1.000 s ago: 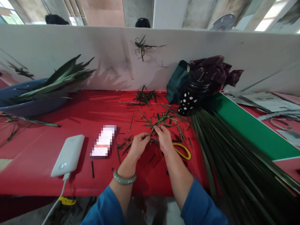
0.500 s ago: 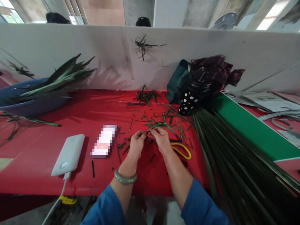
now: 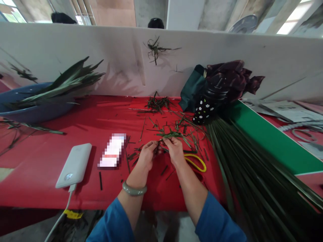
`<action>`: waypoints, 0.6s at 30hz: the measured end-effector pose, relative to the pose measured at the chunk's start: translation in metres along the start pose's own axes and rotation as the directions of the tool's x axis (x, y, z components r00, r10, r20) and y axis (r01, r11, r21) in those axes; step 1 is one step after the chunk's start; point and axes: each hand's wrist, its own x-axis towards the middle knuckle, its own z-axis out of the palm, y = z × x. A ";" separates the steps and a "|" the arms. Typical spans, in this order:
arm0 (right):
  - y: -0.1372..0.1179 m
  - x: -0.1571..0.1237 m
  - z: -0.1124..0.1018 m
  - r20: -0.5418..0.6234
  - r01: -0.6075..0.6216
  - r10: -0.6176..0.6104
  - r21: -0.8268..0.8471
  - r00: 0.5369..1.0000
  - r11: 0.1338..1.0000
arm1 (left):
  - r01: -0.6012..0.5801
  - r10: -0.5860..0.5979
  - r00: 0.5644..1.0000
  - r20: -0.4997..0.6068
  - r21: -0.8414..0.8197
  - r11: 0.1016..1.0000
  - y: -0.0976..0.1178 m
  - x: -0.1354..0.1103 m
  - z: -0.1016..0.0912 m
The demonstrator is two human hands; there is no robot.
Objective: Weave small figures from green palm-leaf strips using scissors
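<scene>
– Over the red tabletop [image 3: 113, 188], which step is in hand?
– Close finger work, I'd judge: the left hand [image 3: 147, 155] and the right hand [image 3: 176, 151] nearly meet, each grip apparently pinching the green leaf strands [image 3: 173, 134], which stretch beyond the fingertips.
– And the next move?
– It seems to call for small, steady fingerwork; a yellow handle [image 3: 205, 165] lies near the right hand.
</scene>
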 end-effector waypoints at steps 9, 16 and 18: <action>-0.007 0.002 -0.004 0.027 -0.077 0.078 -0.015 0.997 0.997 | -0.254 0.281 0.953 -0.113 0.208 0.945 -0.002 0.000 0.003; 0.006 0.006 -0.009 0.196 0.043 0.019 -0.308 0.980 0.951 | -0.334 0.370 0.924 -0.093 0.275 0.902 -0.002 0.001 -0.001; 0.007 0.007 -0.011 0.210 0.114 -0.029 -0.403 0.977 0.908 | -0.310 0.345 0.937 -0.058 0.320 0.896 -0.003 0.002 -0.002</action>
